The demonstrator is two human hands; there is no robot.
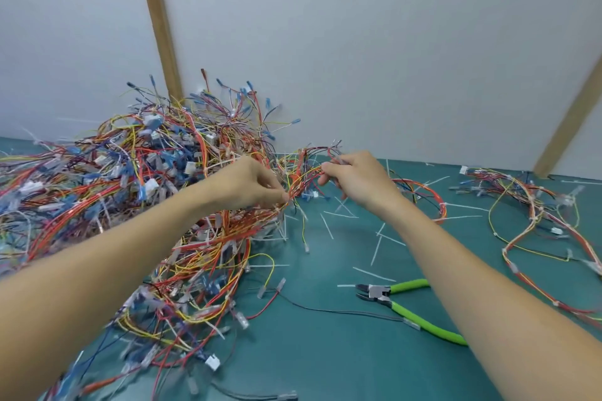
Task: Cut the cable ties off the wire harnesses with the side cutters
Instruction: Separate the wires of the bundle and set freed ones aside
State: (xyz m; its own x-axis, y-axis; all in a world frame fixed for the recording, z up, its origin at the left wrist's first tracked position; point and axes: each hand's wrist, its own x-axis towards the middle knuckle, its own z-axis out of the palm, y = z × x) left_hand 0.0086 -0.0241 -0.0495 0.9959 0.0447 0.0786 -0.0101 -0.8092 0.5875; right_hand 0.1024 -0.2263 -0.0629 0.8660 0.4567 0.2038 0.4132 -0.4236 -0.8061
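A big tangled pile of wire harnesses (136,192), red, yellow, orange and blue, covers the left of the green table. My left hand (250,182) pinches a bundle of red and orange wires (301,177) at the pile's right edge. My right hand (355,177) grips the same bundle a little farther right, fingers curled round it. The side cutters (400,303), with bright green handles and jaws apart, lie on the mat below my right forearm, held by neither hand.
Cut white cable ties (329,226) lie scattered over the green mat (325,352). Looser harnesses (534,218) spread at the right. A grey wall with wooden battens (159,23) closes the back.
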